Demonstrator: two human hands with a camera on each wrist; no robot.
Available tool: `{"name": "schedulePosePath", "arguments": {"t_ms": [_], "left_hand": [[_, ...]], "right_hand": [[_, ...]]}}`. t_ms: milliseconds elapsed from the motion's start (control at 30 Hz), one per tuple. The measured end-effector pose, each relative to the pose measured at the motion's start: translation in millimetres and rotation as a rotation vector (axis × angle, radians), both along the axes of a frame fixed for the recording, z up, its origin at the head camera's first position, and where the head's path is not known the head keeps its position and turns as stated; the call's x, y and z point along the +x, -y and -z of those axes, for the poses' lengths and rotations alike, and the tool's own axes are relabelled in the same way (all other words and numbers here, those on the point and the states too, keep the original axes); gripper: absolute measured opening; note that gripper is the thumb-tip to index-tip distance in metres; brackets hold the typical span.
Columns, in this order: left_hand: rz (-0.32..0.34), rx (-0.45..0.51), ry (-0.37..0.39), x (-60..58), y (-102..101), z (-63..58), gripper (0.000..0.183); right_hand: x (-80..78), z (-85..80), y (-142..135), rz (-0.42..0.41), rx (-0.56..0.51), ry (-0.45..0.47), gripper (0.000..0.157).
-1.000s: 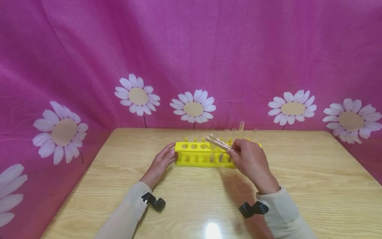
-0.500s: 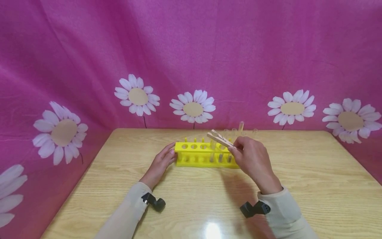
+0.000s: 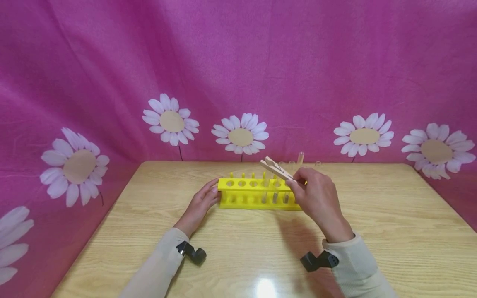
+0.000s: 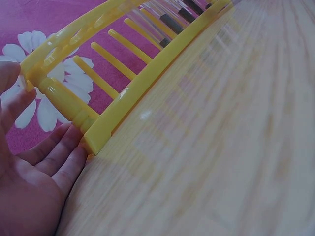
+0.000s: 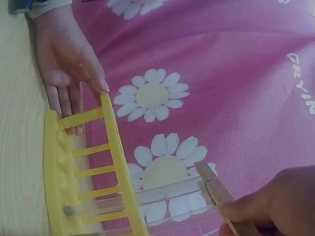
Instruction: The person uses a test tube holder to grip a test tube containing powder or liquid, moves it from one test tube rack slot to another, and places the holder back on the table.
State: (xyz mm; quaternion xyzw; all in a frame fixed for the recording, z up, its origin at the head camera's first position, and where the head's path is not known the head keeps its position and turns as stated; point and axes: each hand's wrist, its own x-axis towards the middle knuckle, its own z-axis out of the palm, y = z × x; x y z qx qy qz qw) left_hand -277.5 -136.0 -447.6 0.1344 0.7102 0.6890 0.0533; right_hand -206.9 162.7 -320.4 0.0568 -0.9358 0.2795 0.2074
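Note:
At the left end of the yellow test tube rack (image 3: 238, 203), my left hand (image 3: 197, 209) holds the end with thumb and fingers; in the left wrist view its fingertips (image 4: 74, 155) touch the end post and base. My right hand (image 3: 318, 203) pinches a wooden test tube holder (image 3: 277, 169) by its rear part. The holder's jaws stand at the mouth of a clear test tube (image 5: 167, 191) that sits in the rack; whether they clamp it I cannot tell. Dark grey matter shows low in several tubes, as in this one (image 4: 171, 23). The right hand hides the rack's right end.
Three left holes of the rack hold no tube. Behind my right hand rises a tube (image 3: 300, 159) higher than the others. The rack stands on a wooden table (image 3: 238, 248), with a pink daisy-print cloth (image 3: 298, 82) hanging behind.
My right hand has lifted the test tube holder a little, and its front end now sits higher and slightly to the right. The left hand and the rack have kept their places.

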Motion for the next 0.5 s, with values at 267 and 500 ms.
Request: {"name": "schedulePosePath", "arguments": {"t_ms": [267,500], "left_hand": [[0.007,0.009,0.002,0.0,-0.2,0.4,0.057],[0.017,-0.008,0.007,3.3,1.0,-4.2,0.056]], "right_hand": [[0.4,-0.1,-1.2,-0.004,-0.012,-0.041,0.013],[0.2,-0.8,-2.4,0.005,-0.022,-0.045,0.013]]}}
